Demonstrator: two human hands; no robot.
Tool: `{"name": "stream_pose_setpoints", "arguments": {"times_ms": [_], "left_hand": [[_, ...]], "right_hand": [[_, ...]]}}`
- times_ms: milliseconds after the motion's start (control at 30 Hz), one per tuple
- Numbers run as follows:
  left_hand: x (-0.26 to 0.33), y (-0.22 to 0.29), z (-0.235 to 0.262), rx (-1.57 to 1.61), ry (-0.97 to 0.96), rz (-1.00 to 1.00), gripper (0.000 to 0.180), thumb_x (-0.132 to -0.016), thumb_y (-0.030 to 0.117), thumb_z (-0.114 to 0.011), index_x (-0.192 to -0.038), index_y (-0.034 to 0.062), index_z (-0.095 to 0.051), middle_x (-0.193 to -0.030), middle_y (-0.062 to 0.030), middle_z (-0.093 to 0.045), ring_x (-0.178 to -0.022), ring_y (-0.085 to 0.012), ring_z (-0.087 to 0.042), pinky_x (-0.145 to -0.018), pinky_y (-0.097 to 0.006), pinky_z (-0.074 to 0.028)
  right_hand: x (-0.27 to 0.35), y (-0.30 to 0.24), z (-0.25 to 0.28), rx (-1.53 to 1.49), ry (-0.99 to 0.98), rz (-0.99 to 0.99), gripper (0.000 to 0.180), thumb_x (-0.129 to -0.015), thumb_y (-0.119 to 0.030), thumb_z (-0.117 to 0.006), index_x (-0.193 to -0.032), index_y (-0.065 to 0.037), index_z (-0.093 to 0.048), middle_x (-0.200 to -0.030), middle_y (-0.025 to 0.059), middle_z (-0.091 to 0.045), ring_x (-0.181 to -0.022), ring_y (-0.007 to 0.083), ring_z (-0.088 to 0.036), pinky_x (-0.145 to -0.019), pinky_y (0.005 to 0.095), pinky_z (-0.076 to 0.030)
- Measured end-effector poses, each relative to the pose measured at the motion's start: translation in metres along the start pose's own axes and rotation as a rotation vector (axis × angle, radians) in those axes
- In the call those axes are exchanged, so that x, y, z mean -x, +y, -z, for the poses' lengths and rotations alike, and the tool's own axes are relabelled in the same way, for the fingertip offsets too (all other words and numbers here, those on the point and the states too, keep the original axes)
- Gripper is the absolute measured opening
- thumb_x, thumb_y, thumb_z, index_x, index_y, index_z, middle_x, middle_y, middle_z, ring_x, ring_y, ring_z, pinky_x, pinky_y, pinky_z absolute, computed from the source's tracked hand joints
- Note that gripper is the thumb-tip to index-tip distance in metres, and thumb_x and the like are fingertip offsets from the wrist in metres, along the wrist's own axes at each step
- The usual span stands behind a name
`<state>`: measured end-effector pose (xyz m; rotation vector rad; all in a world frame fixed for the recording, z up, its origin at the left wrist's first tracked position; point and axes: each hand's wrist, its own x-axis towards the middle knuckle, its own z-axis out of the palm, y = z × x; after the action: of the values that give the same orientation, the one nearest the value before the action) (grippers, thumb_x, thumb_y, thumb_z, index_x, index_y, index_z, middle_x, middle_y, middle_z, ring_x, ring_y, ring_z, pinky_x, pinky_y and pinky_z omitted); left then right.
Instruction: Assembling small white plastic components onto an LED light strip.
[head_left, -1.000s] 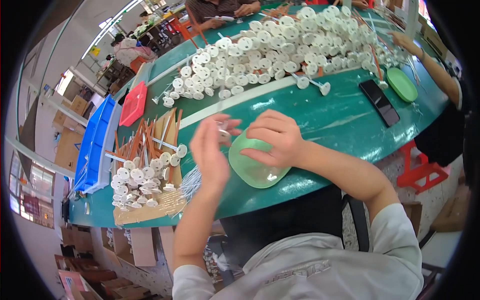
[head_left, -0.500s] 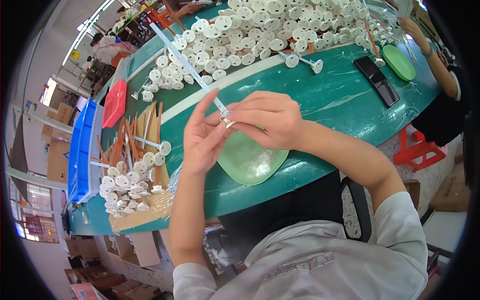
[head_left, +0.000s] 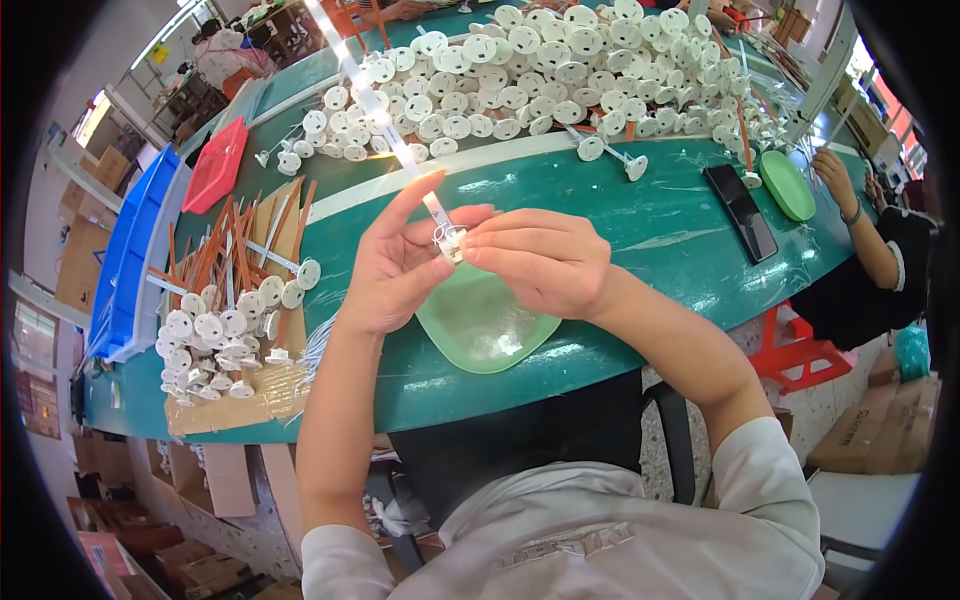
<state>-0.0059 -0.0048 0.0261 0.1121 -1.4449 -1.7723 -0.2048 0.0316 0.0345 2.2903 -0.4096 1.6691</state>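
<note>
A narrow, brightly glowing strip (head_left: 374, 104) slants up leftward from a small white base (head_left: 453, 246).

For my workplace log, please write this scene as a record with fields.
Right hand: pinches white fitting at lower end of pale strip
Left hand: around the same end, firmness of grip unclear
Below hands: green dish
Left side: blue bin, red tray, white disc-ended pieces on cardboard
Far side: heap of similar pieces
Right side: black smartphone, second green dish, co-worker's hand

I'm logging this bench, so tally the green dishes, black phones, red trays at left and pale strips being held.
Green dishes: 2
Black phone: 1
Red tray at left: 1
Pale strip being held: 1
Total: 5
</note>
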Motion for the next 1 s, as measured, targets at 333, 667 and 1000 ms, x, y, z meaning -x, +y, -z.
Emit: {"name": "stream_pose_setpoints", "arguments": {"times_ms": [333,667,1000], "left_hand": [[-0.009,0.002,-0.004,-0.253,0.075,0.040,0.055,-0.091,-0.004,-0.057,-0.144,0.0023,-0.040,-0.130,-0.0170,-0.060,-0.118,-0.0208,-0.058,-0.102,-0.034,-0.044],[-0.010,-0.011,0.016,-0.562,0.366,-0.080,0.031,-0.088,-0.003,-0.065,-0.119,-0.0008,-0.064,-0.108,-0.0073,-0.068,-0.095,-0.0106,-0.064,-0.086,-0.025,-0.052],[-0.009,-0.023,0.009,-0.600,0.386,0.040,0.032,-0.084,-0.002,-0.070,-0.115,-0.0009,-0.065,-0.105,-0.0079,-0.069,-0.089,-0.0104,-0.067,-0.081,-0.024,-0.055]], "right_hand": [[0.005,0.004,-0.007,0.042,0.039,-0.085,0.022,-0.067,0.013,-0.069,-0.085,0.002,-0.069,-0.082,0.0128,-0.069,-0.075,0.0273,-0.070,-0.067,0.0335,-0.059],[0.016,0.007,-0.004,0.141,-0.272,-0.405,0.021,-0.074,0.003,-0.070,-0.094,-0.002,-0.068,-0.091,0.0089,-0.069,-0.082,0.0272,-0.067,-0.071,0.0352,-0.056],[0.024,0.005,-0.006,0.052,-0.938,-0.374,0.016,-0.077,-0.007,-0.060,-0.092,-0.003,-0.065,-0.095,0.0104,-0.063,-0.103,0.0271,-0.059,-0.086,0.0366,-0.053]]}}
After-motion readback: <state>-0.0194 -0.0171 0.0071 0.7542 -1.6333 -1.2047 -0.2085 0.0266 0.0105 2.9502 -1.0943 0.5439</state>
